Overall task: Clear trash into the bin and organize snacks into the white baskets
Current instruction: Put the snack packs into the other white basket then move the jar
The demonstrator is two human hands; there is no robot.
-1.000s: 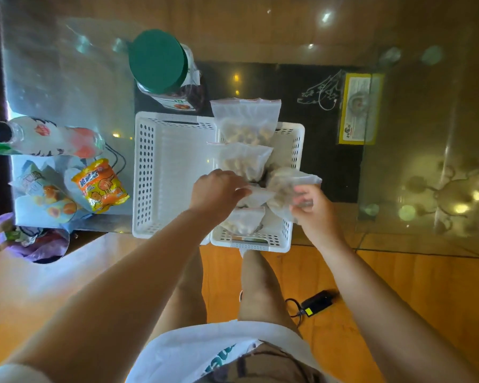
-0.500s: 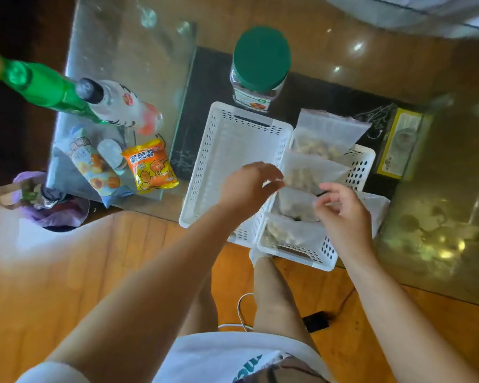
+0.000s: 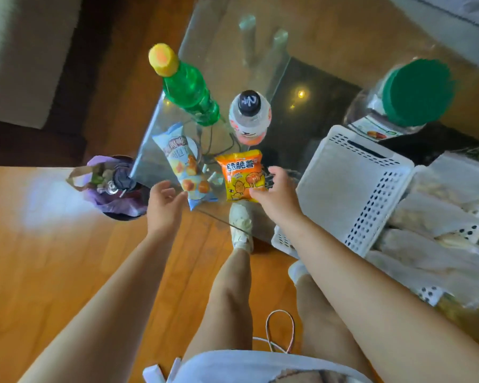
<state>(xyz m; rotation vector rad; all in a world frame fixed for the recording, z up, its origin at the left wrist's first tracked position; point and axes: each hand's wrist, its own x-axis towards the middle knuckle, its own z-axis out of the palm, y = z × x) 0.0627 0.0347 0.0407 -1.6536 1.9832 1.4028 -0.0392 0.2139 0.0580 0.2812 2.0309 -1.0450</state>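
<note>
the right hand [image 3: 275,193] reaches to the orange crinkly snack packet [image 3: 242,175] that lies flat on the glass tabletop [image 3: 219,59]. its thumb touches the lower right corner of the packet and its fingers curl at the right edge, but i cannot tell if this grip is already closed on the packet or only touches it. the left hand [image 3: 163,205] hangs just beside the light blue snack packet with pictures of pastries [image 3: 184,161], near its lower end; its grip is apart, the fingers are relaxed and hold nothing.

both packets lie near the front edge of the tabletop, side by side, the blue one on the left. behind them stand a green plastic bottle with a yellow cap [image 3: 183,84] and a clear bottle with a black cap and a pink and white label [image 3: 249,114], both upright. to the right lies an empty white perforated plastic basket [image 3: 351,186], and just beside it a second white basket [image 3: 468,232] holds several clear bags with pale food. behind the baskets stands a clear jar with a green lid [image 3: 409,95].

on the wooden floor, by the left corner of the tabletop, stands a bin with a purple bag [image 3: 114,186] with some trash inside.
</note>
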